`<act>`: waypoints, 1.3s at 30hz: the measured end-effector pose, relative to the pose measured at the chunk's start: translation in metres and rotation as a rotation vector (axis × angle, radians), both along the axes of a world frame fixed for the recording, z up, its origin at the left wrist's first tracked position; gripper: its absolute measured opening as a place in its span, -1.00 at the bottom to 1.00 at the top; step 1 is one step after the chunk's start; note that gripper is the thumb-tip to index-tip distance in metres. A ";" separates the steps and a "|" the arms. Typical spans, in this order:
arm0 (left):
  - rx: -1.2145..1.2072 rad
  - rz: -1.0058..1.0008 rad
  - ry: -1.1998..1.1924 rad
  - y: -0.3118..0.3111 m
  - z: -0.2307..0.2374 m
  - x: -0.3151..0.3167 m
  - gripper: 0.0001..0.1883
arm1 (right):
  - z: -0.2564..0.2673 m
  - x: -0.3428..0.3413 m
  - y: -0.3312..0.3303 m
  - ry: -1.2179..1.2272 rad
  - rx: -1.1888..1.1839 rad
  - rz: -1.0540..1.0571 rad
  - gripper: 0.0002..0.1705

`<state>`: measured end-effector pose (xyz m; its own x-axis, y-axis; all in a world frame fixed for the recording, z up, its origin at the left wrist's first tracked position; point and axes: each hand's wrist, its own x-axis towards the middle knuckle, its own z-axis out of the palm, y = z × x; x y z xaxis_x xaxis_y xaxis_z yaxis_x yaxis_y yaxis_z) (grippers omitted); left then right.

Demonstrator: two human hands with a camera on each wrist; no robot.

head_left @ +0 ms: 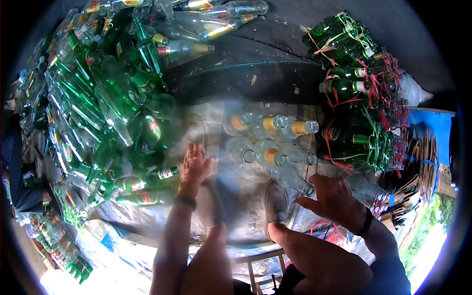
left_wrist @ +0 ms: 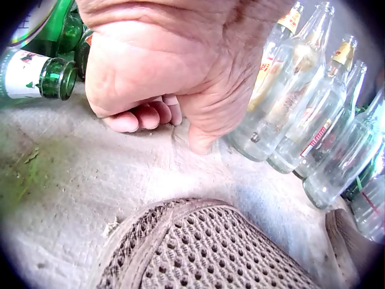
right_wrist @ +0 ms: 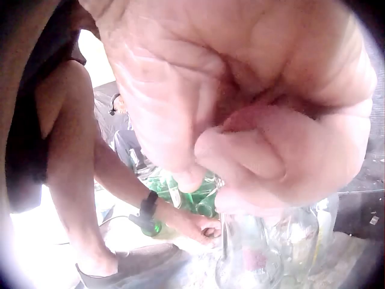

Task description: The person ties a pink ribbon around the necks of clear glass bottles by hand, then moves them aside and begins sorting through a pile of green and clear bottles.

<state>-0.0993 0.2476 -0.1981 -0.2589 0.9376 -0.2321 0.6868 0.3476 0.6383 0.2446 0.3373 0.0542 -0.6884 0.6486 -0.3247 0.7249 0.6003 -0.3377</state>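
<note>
My left hand point(head_left: 194, 164) is low over the pale ground sheet, its thumb spread to one side. In the left wrist view this hand point(left_wrist: 168, 66) has bent fingers pointing down at the sheet, with no object visible in them. At the mouth of a clear bottle point(head_left: 309, 191), my right hand point(head_left: 334, 201) holds its thumb and forefinger apart. The right wrist view shows this hand point(right_wrist: 264, 120) with bent fingers just above a clear bottle point(right_wrist: 249, 259); any contact is partly hidden. Several upright clear bottles point(left_wrist: 289, 90) stand together between the hands.
Green bottles point(head_left: 113, 93) lie heaped at left, with clear ones point(head_left: 231, 10) behind. Bundled green bottles point(head_left: 349, 135) tied with red and green strips stand at right. Shoes point(head_left: 277, 199) rest near the upright bottles. Stacked cardboard point(head_left: 425, 167) is at far right.
</note>
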 end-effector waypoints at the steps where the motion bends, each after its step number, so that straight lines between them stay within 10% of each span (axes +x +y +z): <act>1: 0.003 0.003 0.004 0.000 0.001 0.001 -0.51 | 0.003 0.000 0.002 0.002 0.001 0.015 -0.40; 7: -0.055 0.032 0.005 0.001 0.001 0.002 -0.55 | 0.074 -0.024 0.060 -0.099 -0.132 -0.135 -0.55; 16: -0.016 0.045 0.004 0.000 0.000 0.003 -0.52 | 0.031 -0.101 0.228 0.118 0.295 0.103 -0.78; 19: -0.021 0.053 0.000 0.002 0.002 0.003 -0.52 | -0.025 -0.125 0.302 0.235 0.634 0.352 -0.67; 39: -0.041 0.060 0.039 -0.002 -0.008 0.008 -0.55 | -0.156 -0.339 0.405 -0.139 0.536 0.153 -0.23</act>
<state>-0.0913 0.2454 -0.2061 -0.3237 0.9100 -0.2590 0.6880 0.4143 0.5958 -0.0949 0.7419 -0.1021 -0.7617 0.6439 -0.0725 0.6321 0.7630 0.1351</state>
